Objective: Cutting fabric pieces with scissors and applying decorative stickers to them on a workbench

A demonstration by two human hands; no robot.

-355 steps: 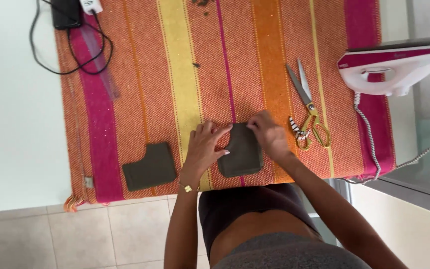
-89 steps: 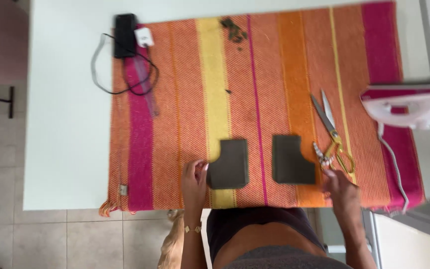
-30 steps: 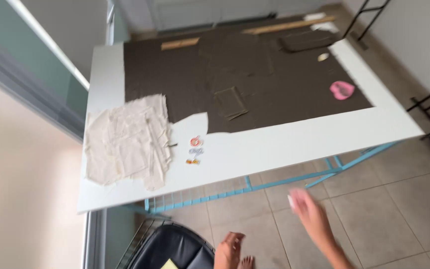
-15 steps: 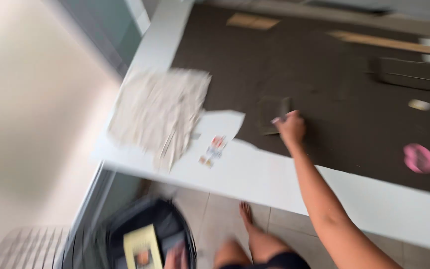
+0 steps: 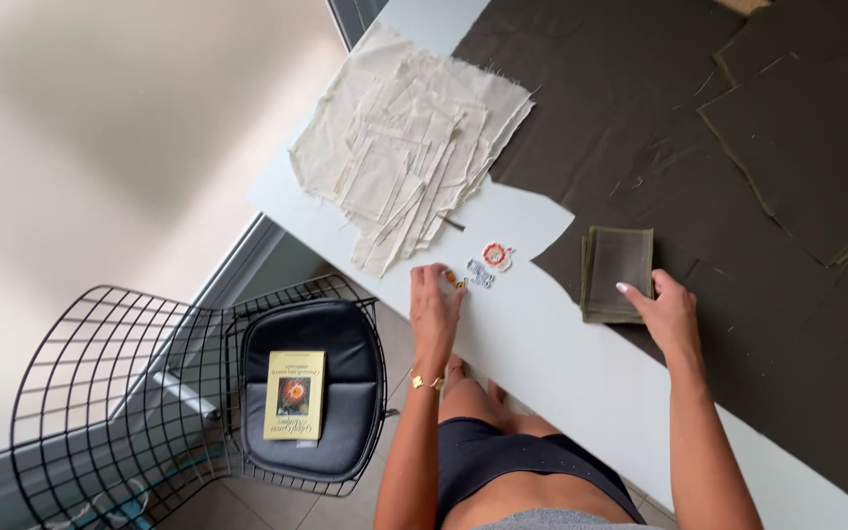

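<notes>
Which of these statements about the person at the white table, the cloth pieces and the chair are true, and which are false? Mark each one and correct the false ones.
1. The right hand touches a small stack of dark fabric pieces. True.
2. The left hand holds scissors. False: it rests on the white table by small stickers, holding nothing.
3. A book lies on the wire chair. True.
4. The cream cloth scraps lie on the chair. False: they lie on the table.
5. A large dark cloth covers much of the table. True.
</notes>
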